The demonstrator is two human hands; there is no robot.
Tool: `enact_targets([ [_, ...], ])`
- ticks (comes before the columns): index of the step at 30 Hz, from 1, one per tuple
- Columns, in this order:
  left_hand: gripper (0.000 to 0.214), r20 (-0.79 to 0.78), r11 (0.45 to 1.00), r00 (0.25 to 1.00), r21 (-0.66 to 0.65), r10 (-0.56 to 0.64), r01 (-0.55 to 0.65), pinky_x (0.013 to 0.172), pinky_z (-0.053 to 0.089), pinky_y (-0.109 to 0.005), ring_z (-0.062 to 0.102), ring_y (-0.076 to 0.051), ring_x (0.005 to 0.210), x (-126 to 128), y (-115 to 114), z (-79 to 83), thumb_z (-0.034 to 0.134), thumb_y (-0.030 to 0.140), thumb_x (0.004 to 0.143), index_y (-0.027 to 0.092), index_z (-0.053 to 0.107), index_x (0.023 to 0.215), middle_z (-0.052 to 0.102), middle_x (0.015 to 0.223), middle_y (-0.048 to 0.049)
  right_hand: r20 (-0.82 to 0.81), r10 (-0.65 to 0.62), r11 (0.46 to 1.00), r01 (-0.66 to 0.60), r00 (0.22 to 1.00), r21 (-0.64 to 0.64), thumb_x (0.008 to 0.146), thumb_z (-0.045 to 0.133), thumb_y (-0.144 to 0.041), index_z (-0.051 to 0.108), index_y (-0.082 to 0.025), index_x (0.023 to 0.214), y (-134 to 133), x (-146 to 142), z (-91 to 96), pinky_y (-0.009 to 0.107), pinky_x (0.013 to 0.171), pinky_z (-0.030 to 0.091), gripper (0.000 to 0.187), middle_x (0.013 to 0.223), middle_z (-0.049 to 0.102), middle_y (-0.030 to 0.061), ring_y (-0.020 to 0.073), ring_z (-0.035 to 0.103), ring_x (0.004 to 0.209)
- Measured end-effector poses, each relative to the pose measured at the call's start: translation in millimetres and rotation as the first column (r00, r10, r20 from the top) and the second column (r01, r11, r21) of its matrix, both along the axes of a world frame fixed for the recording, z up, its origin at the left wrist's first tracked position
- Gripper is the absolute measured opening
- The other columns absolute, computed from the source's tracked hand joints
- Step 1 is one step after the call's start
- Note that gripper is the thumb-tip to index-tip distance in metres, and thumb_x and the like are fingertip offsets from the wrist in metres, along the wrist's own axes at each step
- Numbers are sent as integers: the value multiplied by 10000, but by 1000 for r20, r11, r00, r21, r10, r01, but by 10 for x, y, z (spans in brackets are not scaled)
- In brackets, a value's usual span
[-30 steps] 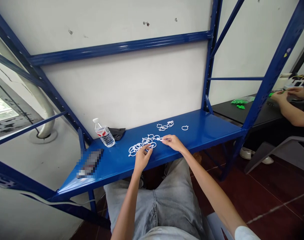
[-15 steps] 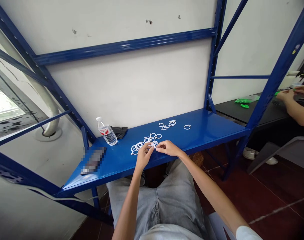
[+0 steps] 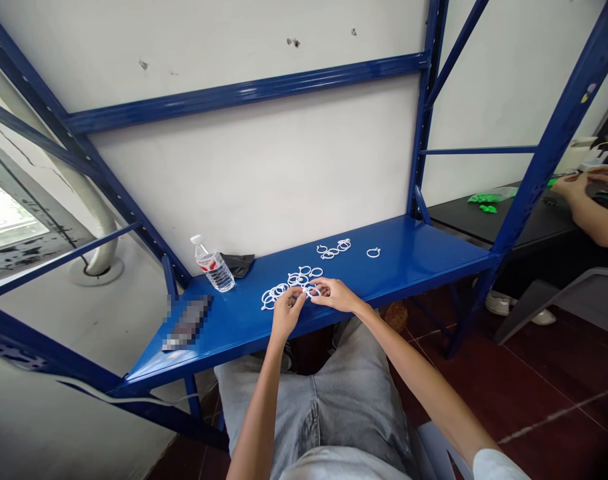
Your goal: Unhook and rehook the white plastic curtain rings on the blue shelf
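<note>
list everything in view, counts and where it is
blue steel shelf: 1, blue, in front of the person, against a white wall
plastic curtain rings: over a dozen, exact count unclear, white, on the shelf: pile by the hands, small group behind, one apart to the right
water bottle: 1, clear with red label, on the shelf's left part
black item: 1, black, beside the bottle
pixelated object: 1, colour hidden, left end of the shelf
green pieces: several, bright green, on a black table at right
co-worker's hands: 2, far right, over that table
left hand: 1, fingers on the ring pile
right hand: 1, fingers on the ring pile
</note>
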State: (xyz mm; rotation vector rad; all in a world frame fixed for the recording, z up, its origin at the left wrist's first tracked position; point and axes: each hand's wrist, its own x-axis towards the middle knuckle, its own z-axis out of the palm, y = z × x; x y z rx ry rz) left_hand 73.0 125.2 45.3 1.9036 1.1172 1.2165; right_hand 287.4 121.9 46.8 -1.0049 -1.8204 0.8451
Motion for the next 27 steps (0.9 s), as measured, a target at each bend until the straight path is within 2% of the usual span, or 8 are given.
enact_targets([
  [3,386,-9,1000,1000,11,8,-8,597,410,-262,557,-133,620,-5,-8,7,634,561,940,194,719,1023,731,930,-52,76,-26,1000,24,997,20,869,769,-427,767,-185,1242,-8,-2,15,284,750,533,446,1003,801,63,208,712,849],
  [9,384,-29,999,999,23,23,-23,544,344,-254,450,-105,543,-12,-9,10,645,558,928,188,738,974,708,862,-35,118,-52,998,47,992,45,866,773,-402,801,-182,1199,-46,-16,56,282,742,521,400,969,811,61,212,710,823],
  [17,384,-34,1000,999,7,31,-30,533,292,-259,417,-107,522,-2,-26,42,648,563,915,187,726,915,651,745,-6,195,-97,993,81,976,85,897,739,-386,813,-171,1220,-71,-42,92,287,733,506,395,948,822,77,228,726,808],
  [23,347,-35,999,999,5,37,-36,536,286,-259,398,-111,509,-2,-20,29,648,537,917,199,678,844,546,627,31,229,-119,989,97,966,107,914,721,-366,824,-178,1186,-69,-76,80,281,711,482,347,858,801,54,216,709,764],
  [25,342,-39,999,998,2,52,-52,537,292,-258,409,-113,515,1,-18,23,640,531,920,198,678,853,569,649,23,217,-144,986,122,966,113,909,743,-392,825,-190,1173,-59,-89,59,283,713,491,343,862,799,51,216,708,759],
  [27,330,-26,998,997,3,69,-69,543,315,-256,434,-111,532,7,-18,18,636,519,923,195,686,883,628,727,1,206,-222,971,198,953,133,906,766,-435,816,-206,1190,-47,-107,31,300,757,518,369,936,809,67,232,723,805],
])
